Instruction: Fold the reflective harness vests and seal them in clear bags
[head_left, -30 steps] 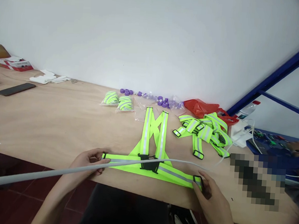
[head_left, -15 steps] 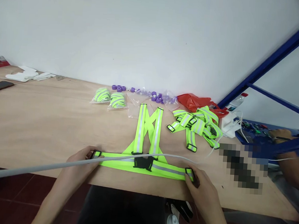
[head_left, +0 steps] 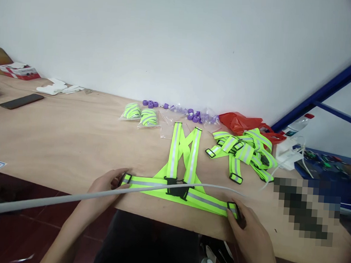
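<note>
A neon-yellow reflective vest (head_left: 173, 163) made of straps lies spread on the table, its two shoulder straps pointing toward the wall. My left hand (head_left: 107, 185) grips the left end of its waist strap at a black slide buckle. At the other end, my right hand (head_left: 249, 222) is closed on the strap beside a second slide buckle (head_left: 233, 210). Between them a black clip buckle (head_left: 176, 189) sits at the middle of the waist strap. A pale cable (head_left: 77, 196) runs across the view, passing in front of my left hand and the vest.
Two bagged rolls of reflective strap (head_left: 149, 117) lie by several purple rolls (head_left: 150, 104) near the wall. To the right are tangled reflective straps (head_left: 246, 150), a red plastic bag (head_left: 240, 123) and a bottle (head_left: 299, 124). A dark phone-like slab (head_left: 21, 101) rests at left.
The view has turned a little left, so the tabletop things appear farther right. Both hands keep their hold on the vest's strap ends, and the vest lies in the same layout.
</note>
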Demonstrator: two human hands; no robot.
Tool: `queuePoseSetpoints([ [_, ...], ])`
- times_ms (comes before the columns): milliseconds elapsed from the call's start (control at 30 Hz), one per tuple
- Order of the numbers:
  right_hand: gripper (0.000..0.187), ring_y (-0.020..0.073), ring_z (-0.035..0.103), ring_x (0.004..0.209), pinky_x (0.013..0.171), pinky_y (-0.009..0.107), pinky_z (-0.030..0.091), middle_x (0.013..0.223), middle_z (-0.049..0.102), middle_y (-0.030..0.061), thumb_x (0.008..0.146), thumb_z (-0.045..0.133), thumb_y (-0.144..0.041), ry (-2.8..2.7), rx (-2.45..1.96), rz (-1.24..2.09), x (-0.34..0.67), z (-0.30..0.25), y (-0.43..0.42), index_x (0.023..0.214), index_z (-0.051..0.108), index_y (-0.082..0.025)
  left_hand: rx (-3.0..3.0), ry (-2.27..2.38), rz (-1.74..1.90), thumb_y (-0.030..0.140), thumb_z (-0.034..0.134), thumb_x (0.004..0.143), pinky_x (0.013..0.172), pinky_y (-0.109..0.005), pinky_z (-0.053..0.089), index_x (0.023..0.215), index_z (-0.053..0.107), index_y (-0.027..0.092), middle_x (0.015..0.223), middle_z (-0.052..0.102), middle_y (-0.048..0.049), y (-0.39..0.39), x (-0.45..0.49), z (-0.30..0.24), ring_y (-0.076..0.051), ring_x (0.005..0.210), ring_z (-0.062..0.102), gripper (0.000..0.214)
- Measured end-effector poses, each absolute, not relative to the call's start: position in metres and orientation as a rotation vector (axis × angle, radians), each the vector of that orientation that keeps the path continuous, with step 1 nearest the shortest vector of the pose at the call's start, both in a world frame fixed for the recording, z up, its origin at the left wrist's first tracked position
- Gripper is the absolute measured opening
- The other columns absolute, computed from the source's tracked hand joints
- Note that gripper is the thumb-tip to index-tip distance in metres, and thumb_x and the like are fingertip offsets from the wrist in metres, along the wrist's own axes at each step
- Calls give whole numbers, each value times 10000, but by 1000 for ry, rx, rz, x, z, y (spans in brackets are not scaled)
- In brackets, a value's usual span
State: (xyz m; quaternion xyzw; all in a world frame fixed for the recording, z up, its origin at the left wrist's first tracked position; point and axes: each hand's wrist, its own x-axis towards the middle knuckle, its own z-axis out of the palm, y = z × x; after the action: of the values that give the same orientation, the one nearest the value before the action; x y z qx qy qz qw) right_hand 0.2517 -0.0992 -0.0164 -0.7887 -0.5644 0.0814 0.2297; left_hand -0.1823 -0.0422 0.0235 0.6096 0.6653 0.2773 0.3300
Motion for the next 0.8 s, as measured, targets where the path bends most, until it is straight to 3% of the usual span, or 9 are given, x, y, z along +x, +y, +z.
queuePoseSetpoints([
  [100, 583, 295, 698, 876, 679, 379, 523, 1104, 735, 100, 831, 451, -613, -1550, -2195, 228, 254, -19, -99, 1227, 674, -247, 1490, 1649, 767, 503, 699, 831, 721, -292, 529, 1293, 683, 213, 1039, 724, -66, -44, -185, 26, -274, 928, 669, 546],
  [267, 603, 298, 700, 906, 692, 382, 526, 1143, 731, 96, 827, 443, -623, -1546, -2203, 267, 252, -16, -99, 1246, 658, -247, 1297, 1433, 815, 474, 726, 838, 541, -223, 402, 1292, 653, 211, 826, 559, 4, -43, -188, 27, -151, 655, 539, 529],
  [333, 622, 303, 702, 917, 702, 387, 528, 1153, 731, 101, 811, 443, -631, -1512, -2214, 277, 250, -13, -98, 1252, 650, -243, 1228, 1373, 831, 477, 755, 816, 530, -219, 380, 1200, 657, 195, 779, 487, 34, -41, -190, 26, -121, 604, 493, 486],
  [400, 645, 313, 706, 891, 684, 390, 523, 1080, 743, 106, 780, 451, -644, -1453, -2259, 285, 249, -9, -96, 1239, 646, -235, 1176, 1360, 836, 487, 790, 776, 526, -219, 381, 990, 621, 185, 750, 459, 51, -38, -191, 25, -108, 577, 484, 407],
  [500, 542, 320, 697, 768, 633, 386, 500, 814, 721, 85, 734, 487, -666, -1394, -2324, 310, 248, -4, -95, 1015, 674, -244, 1132, 1375, 812, 531, 799, 743, 494, -208, 362, 779, 442, 211, 699, 466, 66, -36, -189, 25, -101, 535, 489, 481],
  [567, 446, 308, 667, 662, 588, 375, 473, 640, 643, 52, 735, 489, -701, -1407, -2330, 312, 249, -3, -95, 786, 613, -276, 1132, 1416, 781, 571, 782, 739, 470, -201, 343, 747, 387, 222, 649, 468, 75, -35, -187, 25, -102, 506, 483, 527],
  [633, 448, 292, 641, 602, 557, 360, 449, 583, 605, 37, 743, 478, -735, -1424, -2307, 308, 250, -3, -96, 680, 525, -294, 1148, 1456, 777, 600, 760, 751, 464, -201, 352, 749, 382, 226, 614, 469, 81, -35, -184, 24, -108, 498, 490, 532],
  [700, 440, 282, 641, 592, 545, 347, 436, 631, 650, 43, 733, 490, -732, -1396, -2276, 327, 249, -3, -97, 704, 513, -294, 1158, 1459, 820, 616, 735, 781, 487, -215, 413, 777, 394, 229, 634, 520, 69, -35, -180, 23, -127, 533, 541, 515],
  [800, 414, 270, 659, 583, 560, 336, 440, 660, 697, 23, 739, 511, -662, -1280, -2220, 412, 240, 0, -98, 890, 574, -282, 1106, 1406, 854, 654, 664, 839, 512, -250, 488, 855, 407, 235, 663, 628, 30, -36, -170, 21, -163, 566, 622, 492],
])
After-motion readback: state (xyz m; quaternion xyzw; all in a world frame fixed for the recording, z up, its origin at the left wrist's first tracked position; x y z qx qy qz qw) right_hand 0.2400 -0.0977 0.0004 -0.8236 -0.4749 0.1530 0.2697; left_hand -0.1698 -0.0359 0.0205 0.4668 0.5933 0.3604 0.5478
